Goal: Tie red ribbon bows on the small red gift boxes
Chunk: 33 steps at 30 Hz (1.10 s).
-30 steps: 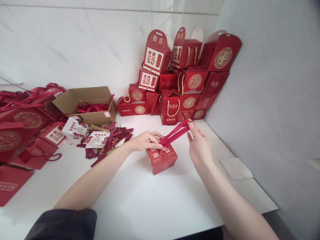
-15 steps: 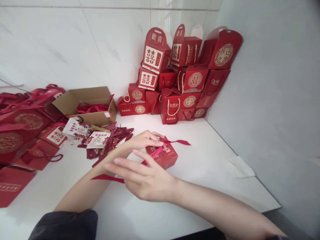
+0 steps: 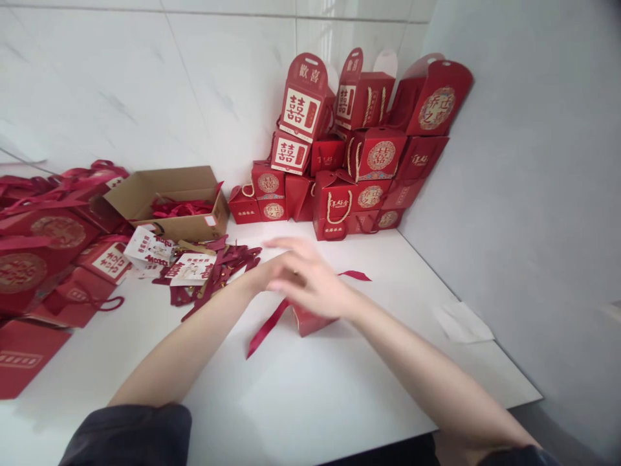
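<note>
A small red gift box (image 3: 313,321) sits on the white table beneath my hands, its top mostly covered. From it a dark red ribbon (image 3: 266,330) runs toward me and to the left; its other end pokes out on the right. My left hand (image 3: 277,272) is at the box's upper left side, its fingers hidden behind the other hand. Across it and above the box is my right hand (image 3: 320,278), blurred by motion, fingers stretched out and apart. Nothing shows between the right fingers.
Stacked red gift boxes (image 3: 371,155) stand against the tiled wall. An open cardboard box (image 3: 194,226) holds red ribbons. Beside it lie white printed cards (image 3: 191,268) and a heap of dark red ribbon pieces (image 3: 233,265). More red boxes (image 3: 63,233) fill the left side.
My right hand has moved up and to the right, from in front of the box to above it, over my left hand. The left ribbon end has swung down and right.
</note>
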Tool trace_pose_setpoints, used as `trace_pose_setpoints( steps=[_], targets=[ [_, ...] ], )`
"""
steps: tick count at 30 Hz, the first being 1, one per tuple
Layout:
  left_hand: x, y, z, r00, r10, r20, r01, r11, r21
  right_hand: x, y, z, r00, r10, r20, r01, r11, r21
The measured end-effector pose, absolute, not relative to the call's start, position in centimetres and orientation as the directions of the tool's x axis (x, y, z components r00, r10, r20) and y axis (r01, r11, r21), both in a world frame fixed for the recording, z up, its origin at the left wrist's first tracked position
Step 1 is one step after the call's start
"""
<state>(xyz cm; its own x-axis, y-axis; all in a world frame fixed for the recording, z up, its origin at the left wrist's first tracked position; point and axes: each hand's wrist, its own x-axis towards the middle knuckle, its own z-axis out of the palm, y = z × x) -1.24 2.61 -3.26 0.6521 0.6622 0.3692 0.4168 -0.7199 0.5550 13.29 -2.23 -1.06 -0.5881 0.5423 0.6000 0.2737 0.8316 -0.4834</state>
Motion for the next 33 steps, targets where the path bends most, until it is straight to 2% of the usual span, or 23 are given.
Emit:
trace_pose_setpoints(
  steps=[1,3,5,7,9,12,16,18,20,23,26,28,30,33],
  targets=[
    [-1.3,2.5,-3.2,0.672,0.659,0.339,0.410,-0.711,0.571,14.4,-0.9,-1.4,-0.520,0.646,0.559,0.311,0.753,-0.580],
    [-1.5,2.4,-3.0,0.746,0.638,0.192,0.378,-0.643,0.666,16.4,1.5,-2.5,-0.506,0.745,0.434,0.334,0.633,-0.698],
    [-1.6,2.3,-2.6,0.788,0.615,0.031,0.358,-0.498,0.790,17.6,3.0,-3.7,-0.556,0.759,0.339,0.312,0.569,-0.761],
    [-1.6,2.2,-2.4,0.792,0.606,-0.069,0.341,-0.346,0.874,18.4,3.5,-4.5,-0.602,0.748,0.280,0.268,0.520,-0.811],
    [-1.5,2.2,-2.3,0.792,0.607,-0.068,0.299,-0.288,0.910,18.8,3.1,-4.9,-0.654,0.718,0.238,0.221,0.482,-0.848],
    [-1.5,2.4,-2.5,0.809,0.587,-0.034,0.251,-0.292,0.923,19.4,2.2,-5.2,-0.677,0.699,0.230,0.135,0.425,-0.895],
    [-1.7,3.0,-3.3,0.796,0.605,-0.020,0.268,-0.323,0.908,20.0,0.6,-5.5,-0.426,0.834,0.350,0.032,0.401,-0.916],
    [-1.9,3.5,-3.9,0.799,0.601,-0.003,0.254,-0.334,0.908,20.1,-0.6,-5.4,-0.380,0.832,0.404,0.040,0.451,-0.892],
    [-2.1,3.9,-4.3,0.812,0.583,0.019,0.222,-0.338,0.914,20.1,-1.8,-5.2,-0.432,0.761,0.484,0.098,0.573,-0.814],
    [-2.2,4.3,-4.6,0.836,0.547,0.055,0.176,-0.362,0.915,19.9,-3.0,-4.8,-0.561,0.587,0.584,0.199,0.780,-0.593],
    [-2.2,4.2,-4.6,0.845,0.530,0.076,0.171,-0.402,0.899,19.9,-3.4,-4.5,-0.626,0.529,0.573,0.268,0.836,-0.479],
    [-2.1,3.9,-4.4,0.838,0.539,0.088,0.188,-0.436,0.880,20.1,-3.2,-4.5,-0.648,0.539,0.538,0.267,0.822,-0.503],
    [-2.0,3.4,-3.9,0.825,0.555,0.110,0.207,-0.476,0.855,20.2,-3.0,-4.6,-0.642,0.574,0.507,0.238,0.779,-0.580],
    [-1.7,2.3,-2.8,0.802,0.579,0.148,0.266,-0.567,0.779,20.1,-2.4,-5.2,-0.490,0.710,0.506,0.204,0.658,-0.725]
  ],
)
